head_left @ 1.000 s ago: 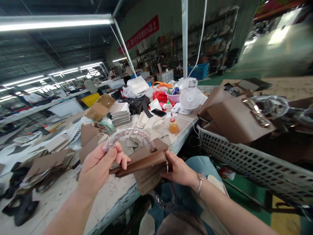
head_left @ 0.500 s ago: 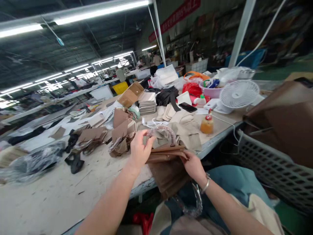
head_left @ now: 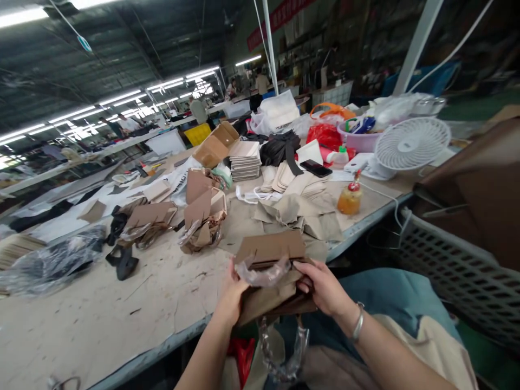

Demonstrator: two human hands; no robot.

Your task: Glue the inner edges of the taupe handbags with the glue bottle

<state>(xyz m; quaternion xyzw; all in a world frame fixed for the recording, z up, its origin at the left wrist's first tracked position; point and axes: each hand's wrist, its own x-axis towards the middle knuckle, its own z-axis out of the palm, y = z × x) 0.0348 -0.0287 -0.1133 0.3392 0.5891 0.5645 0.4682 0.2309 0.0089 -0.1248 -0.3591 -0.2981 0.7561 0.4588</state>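
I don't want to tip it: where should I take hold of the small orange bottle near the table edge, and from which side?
Grip the orange bottle round its wide body, below the red cap, since it stands upright. Come from the near table edge: cloth pieces crowd its left, a white cable passes its right.

1. The left hand [head_left: 231, 295] has most of its fingers hidden behind the brown bag [head_left: 272, 246].
2. The large bag [head_left: 479, 189] is cut off by the right edge.
3. The red banner [head_left: 280, 16] runs past the top edge, and its lettering is unreadable.
4. The far workers [head_left: 262, 82] are too small to make out.
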